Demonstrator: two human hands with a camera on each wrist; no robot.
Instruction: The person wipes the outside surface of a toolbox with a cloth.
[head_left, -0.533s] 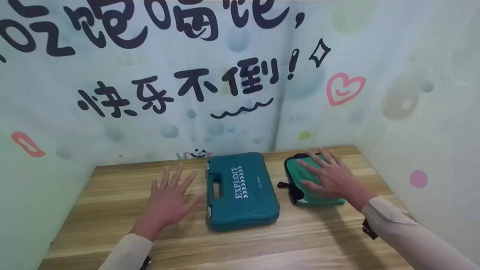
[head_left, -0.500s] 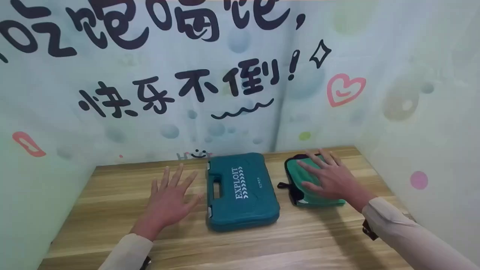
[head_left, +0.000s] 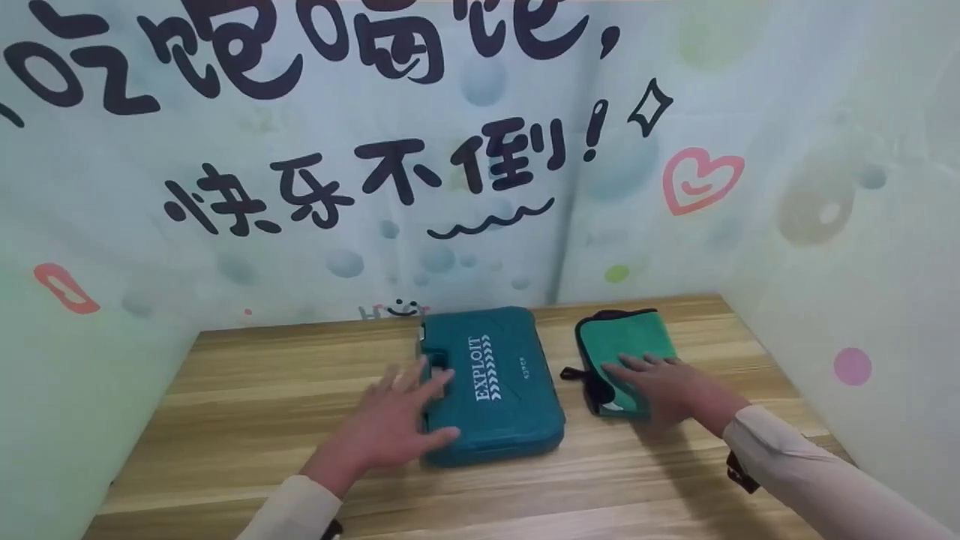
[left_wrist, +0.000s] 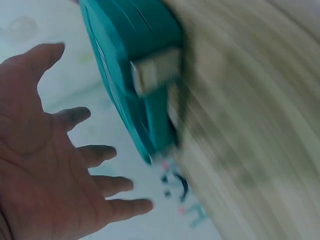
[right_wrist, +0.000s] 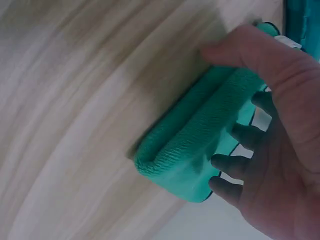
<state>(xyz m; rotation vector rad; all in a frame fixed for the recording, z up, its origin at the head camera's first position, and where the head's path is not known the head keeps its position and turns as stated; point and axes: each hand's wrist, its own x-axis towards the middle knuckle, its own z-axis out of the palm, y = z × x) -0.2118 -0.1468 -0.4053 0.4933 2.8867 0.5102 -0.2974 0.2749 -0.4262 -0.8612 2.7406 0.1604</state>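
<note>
While the left hand [head_left: 394, 427] spreads open over the teal case [head_left: 495, 390] without gripping, the right hand [head_left: 667, 384] lies flat on the folded green cloth [head_left: 626, 337], pinning it to the table [head_left: 247, 390].

Left hand [left_wrist: 45, 165] spread beside teal case [left_wrist: 132, 65].

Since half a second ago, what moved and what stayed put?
The left hand moved right from the bare table onto the teal case, fingers spread at its handle end. The right hand slid back toward the person along the green cloth, uncovering its far part. Neither hand grips anything. Case, cloth and wooden table stayed put.
</note>
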